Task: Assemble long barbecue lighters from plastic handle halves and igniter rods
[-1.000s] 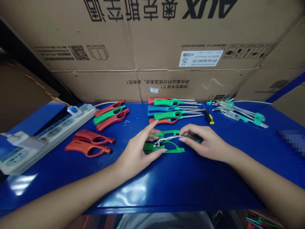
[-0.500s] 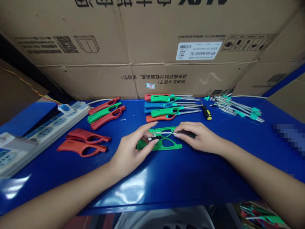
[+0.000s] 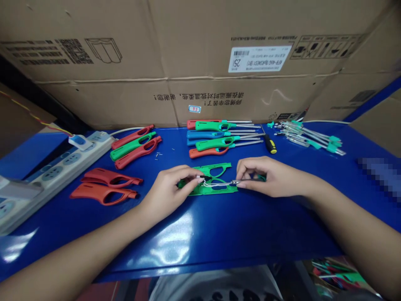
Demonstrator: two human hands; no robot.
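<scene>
Two green lighter casing halves lie open on the blue table, one above the other in view. Over their left end my left hand is closed in a pinch on a small black igniter piece with a pale end. Thin white wires run from it to the tip of a metal lighter tube. My right hand grips that tube just right of the casings. Its fingers hide most of the tube, and a bit of teal shows behind them.
Lighters with metal tubes lie behind my hands, beside a black-and-yellow screwdriver. Clear-and-teal tube parts are piled right. Red and green casings and a power strip lie left. A cardboard box stands behind.
My right hand has moved slightly right and turned, drawing the tube tip away from the casings. The wires now show more fully. My left hand has shifted a little left, its fingers closer together.
</scene>
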